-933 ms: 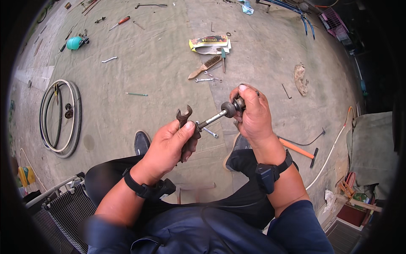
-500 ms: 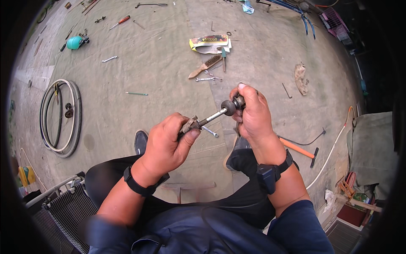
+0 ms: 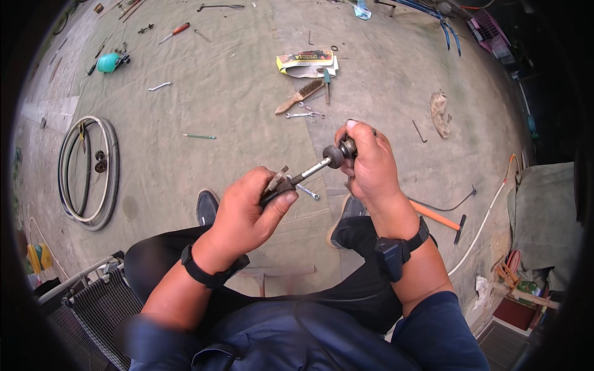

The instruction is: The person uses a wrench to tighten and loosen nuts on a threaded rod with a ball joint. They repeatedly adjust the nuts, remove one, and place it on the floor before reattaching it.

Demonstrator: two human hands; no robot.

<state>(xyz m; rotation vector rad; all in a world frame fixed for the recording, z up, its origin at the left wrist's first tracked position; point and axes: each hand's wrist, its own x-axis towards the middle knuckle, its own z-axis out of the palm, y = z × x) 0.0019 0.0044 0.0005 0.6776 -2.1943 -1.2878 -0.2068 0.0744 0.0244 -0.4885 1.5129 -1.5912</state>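
Seated person, both hands up over the lap w/ a metal axle [image 3: 312,168] held between them, slanting up from lower left to upper right. Left hand [image 3: 247,213] has its fingers curled tight round the handle of a flat wrench [image 3: 276,184], thumb pressed along it; wrench head sits on the axle's lower end, tilted. Right hand [image 3: 366,162] grips the axle's upper end — fingers closed together over it, a dark round cone piece [image 3: 334,156] showing just at the fingertips, touching them. Can't tell exactly what lies under the right palm. Black bands on both wrists. Below the hands, dark trousers and two shoes [image 3: 207,207] on a grey-green floor mat [image 3: 235,93]. Just under the axle on the mat lies a small spanner [image 3: 307,192]. Farther up: a wire brush [image 3: 301,96] w/ wooden handle, a pair of small wrenches [image 3: 304,114] beside it, a yellow-and-red packet [image 3: 306,60] above. Well off to the left, a bike rim w/ tyre [image 3: 88,172] lying flat — small dark parts inside it. Right of the person's leg, an orange-handled hammer [image 3: 439,218], near a thin white cable [image 3: 486,216]. Lower left, edge of a mesh folding chair [image 3: 86,297].
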